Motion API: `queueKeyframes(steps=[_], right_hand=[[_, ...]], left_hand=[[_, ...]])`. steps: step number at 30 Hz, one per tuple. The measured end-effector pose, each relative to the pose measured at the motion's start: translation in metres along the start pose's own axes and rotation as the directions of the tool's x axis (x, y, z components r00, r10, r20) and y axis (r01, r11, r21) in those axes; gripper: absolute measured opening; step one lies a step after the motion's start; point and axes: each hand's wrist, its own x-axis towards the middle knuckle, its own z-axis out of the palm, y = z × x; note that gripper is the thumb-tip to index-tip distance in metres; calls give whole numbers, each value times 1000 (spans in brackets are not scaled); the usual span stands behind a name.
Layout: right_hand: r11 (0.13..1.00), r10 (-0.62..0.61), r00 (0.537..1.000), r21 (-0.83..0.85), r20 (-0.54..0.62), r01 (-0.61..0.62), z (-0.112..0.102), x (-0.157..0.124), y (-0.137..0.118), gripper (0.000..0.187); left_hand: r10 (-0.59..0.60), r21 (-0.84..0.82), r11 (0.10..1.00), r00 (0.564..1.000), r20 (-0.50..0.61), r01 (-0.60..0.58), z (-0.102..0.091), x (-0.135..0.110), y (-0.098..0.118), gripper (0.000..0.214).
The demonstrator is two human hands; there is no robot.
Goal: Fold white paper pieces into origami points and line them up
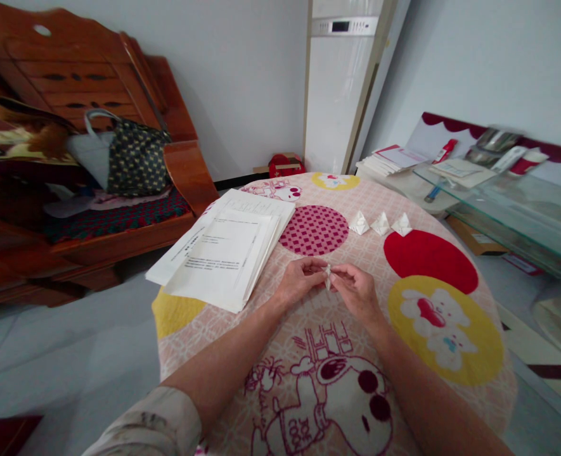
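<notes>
My left hand (302,279) and my right hand (356,288) meet over the middle of the round table (242,354), which has a cartoon-print cloth. Both pinch a small folded white paper piece (328,277) between their fingertips. Three finished white folded paper shapes (380,223) stand in a row farther back on the cloth. A stack of white printed sheets (225,250) lies to the left of my left hand.
A wooden bench (90,240) with a dotted bag (135,158) stands at the left. A tall white floor-standing appliance (340,82) is at the back. A glass-topped table (522,202) with papers and containers is at the right. A red box (286,164) sits on the floor.
</notes>
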Motion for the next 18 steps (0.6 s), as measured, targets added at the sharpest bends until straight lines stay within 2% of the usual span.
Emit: queueKeyframes(steps=[7, 18], right_hand=[[963, 143, 989, 228, 26, -145, -1, 5, -4, 32], [944, 174, 984, 281, 25, -174, -1, 4, -8, 30]], left_hand=[[-57, -126, 990, 998, 14, 58, -1, 0, 3, 38], [-65, -182, 981, 998, 14, 67, -1, -3, 6, 38]])
